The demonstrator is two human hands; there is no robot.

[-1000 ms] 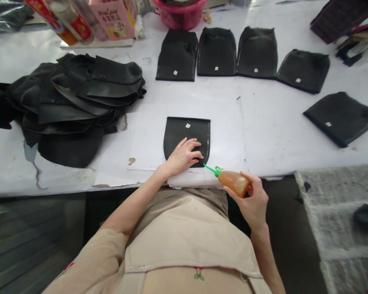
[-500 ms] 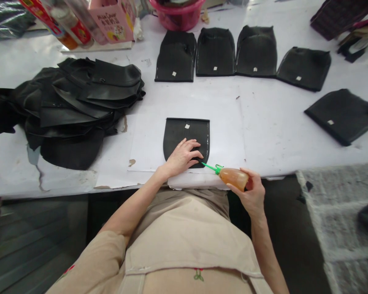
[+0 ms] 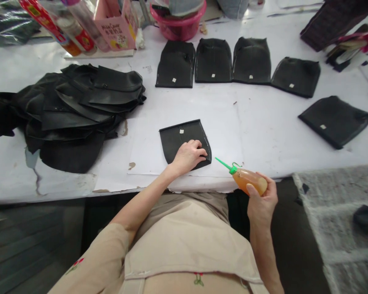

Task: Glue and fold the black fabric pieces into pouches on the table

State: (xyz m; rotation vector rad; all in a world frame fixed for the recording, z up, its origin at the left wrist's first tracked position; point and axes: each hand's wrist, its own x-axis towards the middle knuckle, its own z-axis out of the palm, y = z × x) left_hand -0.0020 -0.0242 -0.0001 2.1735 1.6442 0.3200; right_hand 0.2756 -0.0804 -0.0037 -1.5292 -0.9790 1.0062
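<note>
Centre of the frame: one flat black leather-like panel (image 3: 174, 145), bearing a small pale square (image 3: 181, 131), lies slightly turned on the white-covered desk (image 3: 263, 134).
Left hand: the left hand (image 3: 188, 157) rests on the panel's lower right part, fingers bent and close together; whether they pinch its edge, I cannot tell.
Right hand: the right hand (image 3: 263, 200) has its fingers closed around a translucent amber bottle (image 3: 248, 181).
Green pointed nozzle (image 3: 223, 163): aimed up-left, its tip near the panel's right edge, not touching.
Upper centre to right: four similar black pieces (image 3: 213, 61) in a row, a fifth black piece (image 3: 335, 121) lower right of them.
Left side: a loose black heap (image 3: 79, 102).
</note>
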